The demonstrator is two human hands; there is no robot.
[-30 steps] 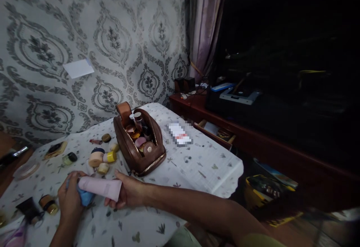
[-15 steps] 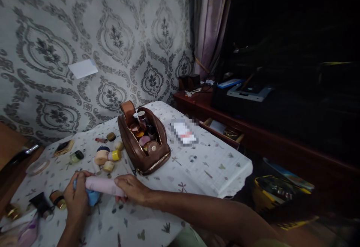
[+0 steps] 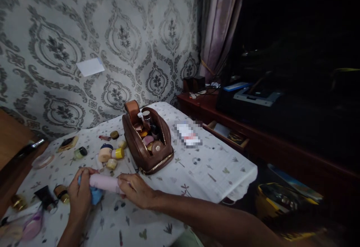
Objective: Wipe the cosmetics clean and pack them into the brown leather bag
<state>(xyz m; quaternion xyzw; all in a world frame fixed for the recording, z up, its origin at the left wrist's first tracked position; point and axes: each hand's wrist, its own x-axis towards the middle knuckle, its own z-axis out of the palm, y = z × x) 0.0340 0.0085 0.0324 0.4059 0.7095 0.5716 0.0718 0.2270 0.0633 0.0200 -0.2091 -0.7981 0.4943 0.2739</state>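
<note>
A pale pink bottle [image 3: 105, 183] lies nearly level between my hands, low over the table. The fingers of my right hand [image 3: 137, 191] are closed round its right end. My left hand [image 3: 78, 190] is closed on a bunched blue cloth [image 3: 96, 196] at the bottle's left end; part of the cloth hangs below the bottle. Behind them stands an open brown cosmetic bag [image 3: 136, 145], its zip undone, with bottles and compacts inside. Several small jars, among them a cream jar with a dark lid [image 3: 106, 153] and a yellow-lidded jar [image 3: 118, 153], sit left of the bag.
On the left lie a black tube [image 3: 43, 196], a purple bottle [image 3: 32, 226] and a green jar with a dark lid [image 3: 80, 152]. A blurred-out phone-like item [image 3: 188, 134] rests right of the bag. Beyond the patterned tablecloth [image 3: 219, 168] is an open drawer [image 3: 229, 136].
The view has turned slightly, so everything sits a little further right. Both hands keep their hold on the pink bottle and blue cloth, with only a slight shift.
</note>
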